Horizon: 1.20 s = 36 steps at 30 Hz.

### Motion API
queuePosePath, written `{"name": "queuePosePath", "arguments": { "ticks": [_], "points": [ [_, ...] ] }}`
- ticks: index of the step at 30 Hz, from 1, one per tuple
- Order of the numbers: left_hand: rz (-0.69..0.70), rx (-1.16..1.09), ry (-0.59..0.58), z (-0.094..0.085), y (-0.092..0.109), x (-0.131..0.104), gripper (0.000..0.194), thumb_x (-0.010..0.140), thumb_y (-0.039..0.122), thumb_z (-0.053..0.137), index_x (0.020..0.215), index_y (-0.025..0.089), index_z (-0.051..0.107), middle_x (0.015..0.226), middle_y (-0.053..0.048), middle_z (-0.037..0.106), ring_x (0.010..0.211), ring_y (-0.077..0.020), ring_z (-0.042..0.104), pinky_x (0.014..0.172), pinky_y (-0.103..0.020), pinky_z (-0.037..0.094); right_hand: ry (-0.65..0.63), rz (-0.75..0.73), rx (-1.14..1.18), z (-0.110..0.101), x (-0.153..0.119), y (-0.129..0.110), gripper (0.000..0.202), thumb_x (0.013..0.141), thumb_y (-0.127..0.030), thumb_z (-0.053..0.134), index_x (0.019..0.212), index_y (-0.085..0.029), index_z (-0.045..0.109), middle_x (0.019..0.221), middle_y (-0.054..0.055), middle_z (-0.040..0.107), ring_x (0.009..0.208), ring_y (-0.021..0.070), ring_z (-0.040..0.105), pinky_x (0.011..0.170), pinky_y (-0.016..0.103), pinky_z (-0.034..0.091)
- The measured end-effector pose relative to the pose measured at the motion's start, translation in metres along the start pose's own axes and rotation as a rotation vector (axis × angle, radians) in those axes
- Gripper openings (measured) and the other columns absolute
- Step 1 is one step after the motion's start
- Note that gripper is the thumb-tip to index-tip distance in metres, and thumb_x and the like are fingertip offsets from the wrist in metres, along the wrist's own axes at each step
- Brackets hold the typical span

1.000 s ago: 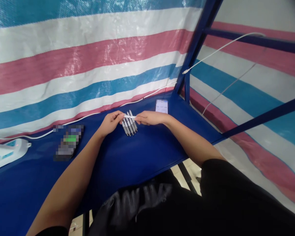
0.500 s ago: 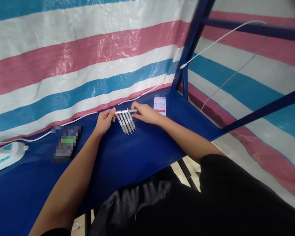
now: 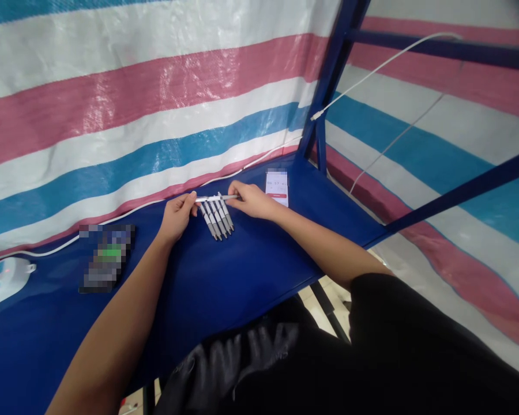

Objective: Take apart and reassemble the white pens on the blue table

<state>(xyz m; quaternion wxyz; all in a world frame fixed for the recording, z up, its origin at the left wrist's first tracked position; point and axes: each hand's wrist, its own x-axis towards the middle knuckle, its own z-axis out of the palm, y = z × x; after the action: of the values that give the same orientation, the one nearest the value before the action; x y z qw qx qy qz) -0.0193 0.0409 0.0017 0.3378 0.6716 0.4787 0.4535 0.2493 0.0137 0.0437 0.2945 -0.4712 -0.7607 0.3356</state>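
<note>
Several white and grey pens (image 3: 216, 218) lie side by side on the blue table (image 3: 237, 271), their dark tips toward me. Across their far ends, one more pen (image 3: 210, 199) is held level between my two hands. My left hand (image 3: 178, 216) pinches its left end between thumb and fingers. At the grey right end, my right hand (image 3: 251, 200) has its thumb and forefinger closed on the same pen. Whether the held pen touches the row beneath it, I cannot tell.
A dark phone (image 3: 107, 259) lies to the left, with a white power strip (image 3: 4, 282) at the far left. Behind my right hand is a white phone-like screen (image 3: 277, 187). A white cable (image 3: 151, 202) runs along the striped sheet; blue frame bars (image 3: 322, 115) stand at the right.
The view has shifted slightly, moving the scene a little left. The pen remains between both hands, and its right end now looks slightly thinner and darker near my right fingers.
</note>
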Motion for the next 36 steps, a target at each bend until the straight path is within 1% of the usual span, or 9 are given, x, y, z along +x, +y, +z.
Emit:
{"name": "queuePosePath", "arguments": {
  "ticks": [2, 6, 10, 13, 15, 18, 22, 28, 36],
  "points": [
    [0.002, -0.008, 0.016, 0.0, -0.002, 0.001, 0.053, 0.106, 0.066, 0.066, 0.073, 0.024, 0.069, 0.059, 0.0, 0.057, 0.061, -0.0164, 0.051, 0.069, -0.034, 0.045, 0.051, -0.007, 0.015, -0.001, 0.0, 0.0, 0.022, 0.102, -0.022, 0.076, 0.104, -0.024, 0.054, 0.103, 0.004, 0.077, 0.088, 0.0198, 0.068, 0.085, 0.033, 0.048],
    [0.014, -0.005, 0.005, -0.001, -0.003, 0.001, 0.054, 0.107, 0.064, 0.066, 0.071, 0.024, 0.067, 0.06, -0.001, 0.059, 0.062, -0.0166, 0.052, 0.069, -0.033, 0.046, 0.016, 0.03, 0.013, -0.003, 0.0, 0.001, 0.016, 0.11, -0.023, 0.06, 0.094, -0.024, 0.055, 0.093, 0.005, 0.075, 0.088, 0.0214, 0.07, 0.088, 0.036, 0.048],
    [0.014, 0.001, 0.011, 0.0, -0.001, 0.0, 0.055, 0.107, 0.064, 0.066, 0.07, 0.023, 0.067, 0.059, -0.001, 0.06, 0.062, -0.0167, 0.052, 0.069, -0.033, 0.046, 0.11, -0.007, 0.01, -0.004, 0.0, 0.001, 0.025, 0.097, -0.018, 0.078, 0.105, -0.024, 0.055, 0.112, 0.007, 0.077, 0.098, 0.0223, 0.071, 0.089, 0.035, 0.049],
    [0.009, -0.008, 0.012, 0.001, -0.001, 0.0, 0.054, 0.106, 0.065, 0.067, 0.072, 0.023, 0.07, 0.059, -0.001, 0.059, 0.062, -0.0162, 0.051, 0.067, -0.032, 0.044, 0.064, 0.034, 0.051, -0.006, 0.001, 0.003, 0.021, 0.11, -0.028, 0.065, 0.092, -0.023, 0.056, 0.093, 0.005, 0.076, 0.087, 0.0204, 0.068, 0.087, 0.035, 0.048],
    [-0.001, -0.02, 0.012, 0.001, -0.002, 0.0, 0.054, 0.105, 0.067, 0.069, 0.073, 0.023, 0.072, 0.059, 0.0, 0.059, 0.06, -0.0157, 0.05, 0.065, -0.032, 0.042, 0.065, 0.02, 0.085, -0.007, 0.003, 0.007, 0.022, 0.106, -0.025, 0.07, 0.088, -0.023, 0.057, 0.088, 0.003, 0.074, 0.081, 0.0188, 0.065, 0.083, 0.034, 0.046],
    [-0.009, -0.035, 0.026, 0.001, -0.002, 0.0, 0.058, 0.103, 0.07, 0.07, 0.071, 0.023, 0.071, 0.059, -0.001, 0.059, 0.06, -0.0154, 0.051, 0.066, -0.032, 0.043, 0.185, -0.042, 0.195, -0.006, 0.009, 0.016, 0.023, 0.092, -0.019, 0.082, 0.092, -0.023, 0.06, 0.095, 0.001, 0.072, 0.084, 0.018, 0.062, 0.076, 0.032, 0.046],
    [0.027, -0.062, 0.023, 0.001, -0.003, -0.001, 0.059, 0.096, 0.07, 0.079, 0.063, 0.023, 0.066, 0.061, -0.002, 0.061, 0.078, -0.0201, 0.068, 0.076, -0.031, 0.05, 0.29, -0.015, 0.444, -0.005, 0.017, 0.024, 0.022, 0.093, -0.03, 0.083, 0.094, -0.022, 0.062, 0.093, 0.001, 0.068, 0.074, 0.0152, 0.06, 0.062, 0.029, 0.045],
    [-0.047, -0.146, -0.038, 0.004, -0.005, 0.0, 0.05, 0.074, 0.064, 0.098, 0.089, 0.018, 0.085, 0.073, -0.004, 0.075, 0.067, -0.0162, 0.063, 0.07, -0.031, 0.052, 0.442, 0.049, 0.659, -0.005, 0.023, 0.026, 0.022, 0.092, -0.029, 0.083, 0.103, -0.023, 0.065, 0.092, -0.002, 0.064, 0.067, 0.0113, 0.059, 0.049, 0.022, 0.041],
    [0.011, -0.074, -0.032, 0.004, -0.009, 0.001, 0.041, 0.084, 0.061, 0.092, 0.086, 0.02, 0.087, 0.071, -0.003, 0.074, 0.064, -0.0146, 0.06, 0.065, -0.029, 0.052, 0.487, -0.022, 0.654, 0.009, 0.024, 0.026, 0.021, 0.096, -0.029, 0.079, 0.107, -0.024, 0.062, 0.095, -0.003, 0.061, 0.069, 0.0104, 0.059, 0.055, 0.023, 0.045]
  ]
}}
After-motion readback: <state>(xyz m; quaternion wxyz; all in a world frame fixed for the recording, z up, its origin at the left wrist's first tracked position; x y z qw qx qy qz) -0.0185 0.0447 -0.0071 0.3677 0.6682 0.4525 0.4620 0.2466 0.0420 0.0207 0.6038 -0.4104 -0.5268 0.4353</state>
